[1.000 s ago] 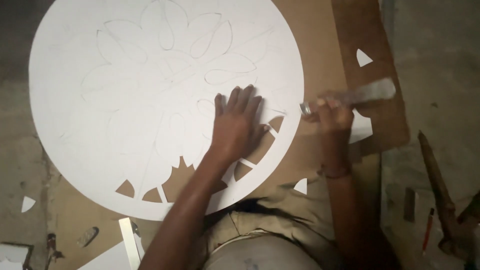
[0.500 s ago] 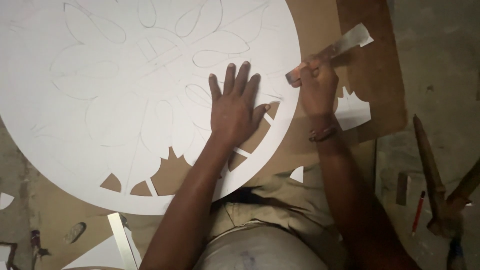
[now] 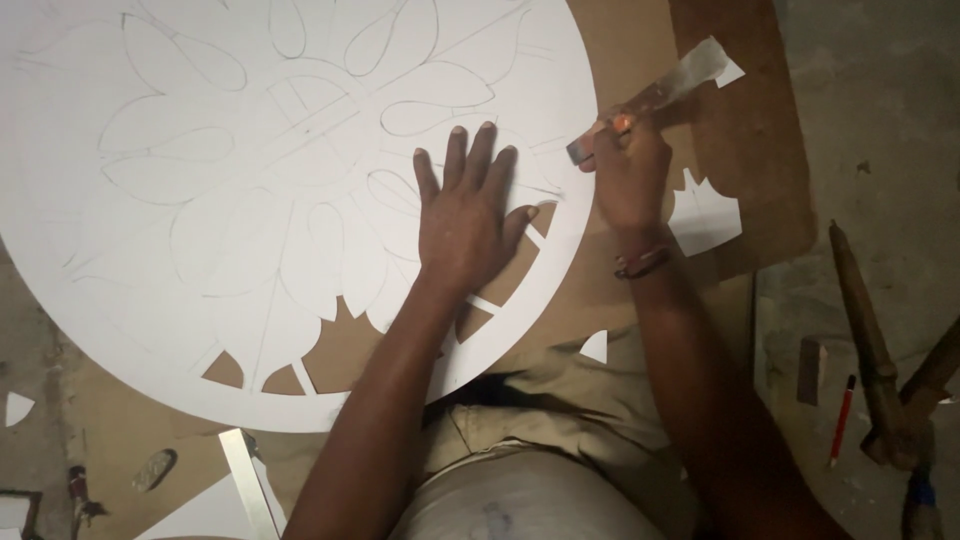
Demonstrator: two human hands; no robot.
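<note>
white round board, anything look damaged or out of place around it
Nothing looks damaged. The gaps along the lower edge of the white round board follow the pencilled pattern, so they look cut on purpose. White offcuts lie loose on the brown sheet. The left hand lies flat on the board; the right hand grips a blade tool.

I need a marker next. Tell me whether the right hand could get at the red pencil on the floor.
Probably yes, but not straight away. The right hand is shut on a cutting tool, and the red pencil lies apart by that arm's elbow side, with bare floor between and nothing covering it.
</note>
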